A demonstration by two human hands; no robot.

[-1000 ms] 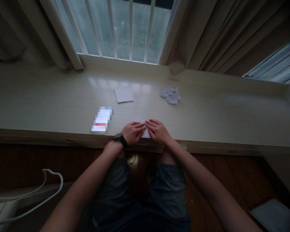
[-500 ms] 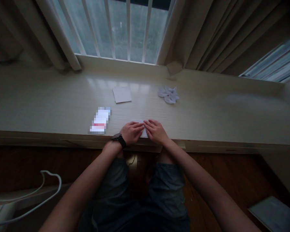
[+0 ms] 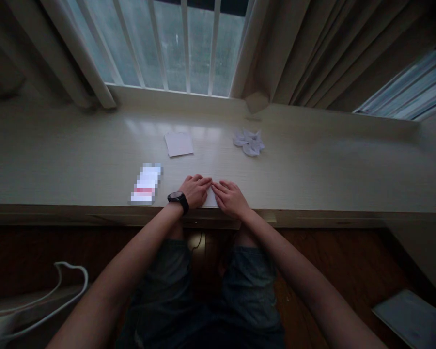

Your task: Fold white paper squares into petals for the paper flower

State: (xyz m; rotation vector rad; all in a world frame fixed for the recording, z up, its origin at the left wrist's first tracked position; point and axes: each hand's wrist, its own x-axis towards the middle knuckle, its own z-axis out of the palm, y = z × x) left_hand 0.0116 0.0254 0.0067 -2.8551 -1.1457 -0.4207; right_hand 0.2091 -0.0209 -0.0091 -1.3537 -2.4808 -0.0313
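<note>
"What's the step in hand?"

"Pressing paper, I'd judge. The left hand (image 3: 195, 191) and right hand (image 3: 231, 198) lie over one white sheet (image 3: 210, 199) at the near edge of the ledge (image 3: 330, 174), their fingertips meeting or nearly so at its top."

"And the fingers?"

"Close together and gently bent, on both hands. The thumbs are hidden, so I can't tell whether either pinches the sheet or only rests on it."

"What does the next move call for?"

"To my mind, even pressure and well-aligned edges; with so little of the sheet showing, any fold is hard to check."

"Now count, working outward."

"Two hands, one sheet between them, one dark watch (image 3: 178, 198) on the left wrist. Just beyond, to the left, one bright rectangle (image 3: 146, 184), perhaps a phone, its face blurred out. Farther back, one pile of white paper squares (image 3: 179, 145); how many, I can't say. To its right, well apart, one white petal-shaped piece (image 3: 250, 143)."

"And past those?"

"One barred window (image 3: 172, 53), and another window (image 3: 409, 89) at far right, partly in view."
</note>
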